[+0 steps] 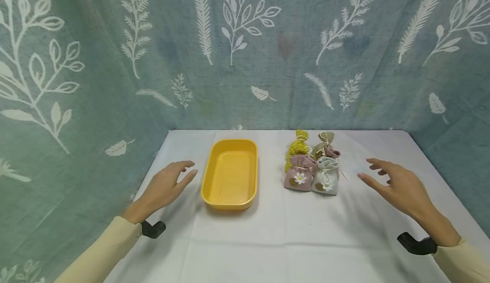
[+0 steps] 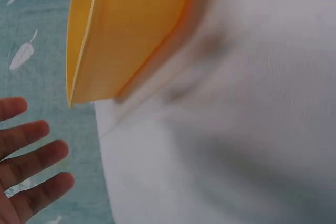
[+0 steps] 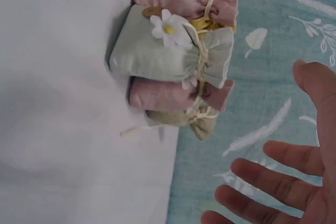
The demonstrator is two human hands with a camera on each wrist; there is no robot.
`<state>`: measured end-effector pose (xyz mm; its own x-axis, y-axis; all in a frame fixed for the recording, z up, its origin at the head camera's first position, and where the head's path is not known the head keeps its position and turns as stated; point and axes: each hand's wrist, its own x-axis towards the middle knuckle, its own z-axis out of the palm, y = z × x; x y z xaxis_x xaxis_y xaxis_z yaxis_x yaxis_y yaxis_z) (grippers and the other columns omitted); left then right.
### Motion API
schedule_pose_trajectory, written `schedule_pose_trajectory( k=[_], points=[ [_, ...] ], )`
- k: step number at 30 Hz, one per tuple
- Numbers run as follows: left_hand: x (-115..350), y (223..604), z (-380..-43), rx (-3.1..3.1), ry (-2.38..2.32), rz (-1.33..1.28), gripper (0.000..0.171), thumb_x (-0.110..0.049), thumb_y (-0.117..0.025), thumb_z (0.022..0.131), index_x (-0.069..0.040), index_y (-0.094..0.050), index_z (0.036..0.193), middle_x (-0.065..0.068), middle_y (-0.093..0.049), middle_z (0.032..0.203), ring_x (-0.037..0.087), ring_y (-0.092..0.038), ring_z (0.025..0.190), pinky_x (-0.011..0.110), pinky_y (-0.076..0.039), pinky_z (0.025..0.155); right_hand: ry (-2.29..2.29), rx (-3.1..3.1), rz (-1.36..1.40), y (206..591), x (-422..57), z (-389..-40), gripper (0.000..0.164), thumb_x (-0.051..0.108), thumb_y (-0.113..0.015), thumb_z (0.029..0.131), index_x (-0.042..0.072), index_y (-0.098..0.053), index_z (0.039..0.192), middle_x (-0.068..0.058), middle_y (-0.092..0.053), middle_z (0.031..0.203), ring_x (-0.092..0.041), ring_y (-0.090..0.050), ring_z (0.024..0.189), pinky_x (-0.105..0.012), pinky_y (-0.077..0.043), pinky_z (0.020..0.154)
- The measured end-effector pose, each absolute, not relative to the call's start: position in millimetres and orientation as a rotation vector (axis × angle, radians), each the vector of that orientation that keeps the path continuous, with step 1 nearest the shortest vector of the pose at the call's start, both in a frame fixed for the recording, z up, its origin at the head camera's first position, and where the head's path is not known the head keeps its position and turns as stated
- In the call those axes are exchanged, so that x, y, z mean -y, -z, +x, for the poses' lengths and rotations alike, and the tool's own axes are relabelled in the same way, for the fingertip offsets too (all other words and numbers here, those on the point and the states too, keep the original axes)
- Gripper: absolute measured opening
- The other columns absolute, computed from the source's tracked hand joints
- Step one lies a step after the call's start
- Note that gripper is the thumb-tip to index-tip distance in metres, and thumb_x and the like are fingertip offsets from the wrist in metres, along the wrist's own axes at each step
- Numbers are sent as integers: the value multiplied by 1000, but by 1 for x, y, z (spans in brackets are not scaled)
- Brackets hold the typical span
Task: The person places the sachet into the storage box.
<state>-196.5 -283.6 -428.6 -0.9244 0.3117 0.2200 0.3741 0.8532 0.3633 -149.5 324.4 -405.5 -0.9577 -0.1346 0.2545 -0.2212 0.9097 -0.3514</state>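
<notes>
My left hand hovers over the table just left of a yellow plastic tub, fingers relaxed and holding nothing. The tub has nothing in it. On the right side my right hand is held in the air, fingers loosely spread, right of a cluster of small drawstring pouches. At the cluster's front stand a pink pouch and a pale grey-green pouch, each with a white daisy. Behind them are a mustard yellow pouch, an olive-beige pouch and another pink pouch, partly hidden.
A white cloth covers the table. Teal fabric with white leaf prints hangs behind it and along both sides. Dark straps sit at the wrists, below cream sleeves.
</notes>
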Motion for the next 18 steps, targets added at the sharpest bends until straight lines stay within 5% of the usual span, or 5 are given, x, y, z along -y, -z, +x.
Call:
schedule_pose_trajectory(
  k=[7, 18],
  points=[
    [280, 449, -197, 2850, 817, -525, 44, -46, -52, 108, -14, -64, 135, 2, -68, 127, 19, -66, 101, 39, -57, 80, -640, 2839, 283, 420, -319, -149, 60, 49, -72, 95, 7, -65, 136, -18, -72, 115, -40, -69, 94, -49, -56, 61],
    [273, 479, -194, 2807, 1069, -507, 38, -39, -60, 106, -15, -63, 135, 4, -71, 116, 16, -67, 94, 37, -58, 79, -766, 2818, 272, 434, -307, -155, 54, 45, -73, 96, 8, -67, 134, -16, -73, 113, -37, -69, 94, -49, -58, 68]
  ],
)
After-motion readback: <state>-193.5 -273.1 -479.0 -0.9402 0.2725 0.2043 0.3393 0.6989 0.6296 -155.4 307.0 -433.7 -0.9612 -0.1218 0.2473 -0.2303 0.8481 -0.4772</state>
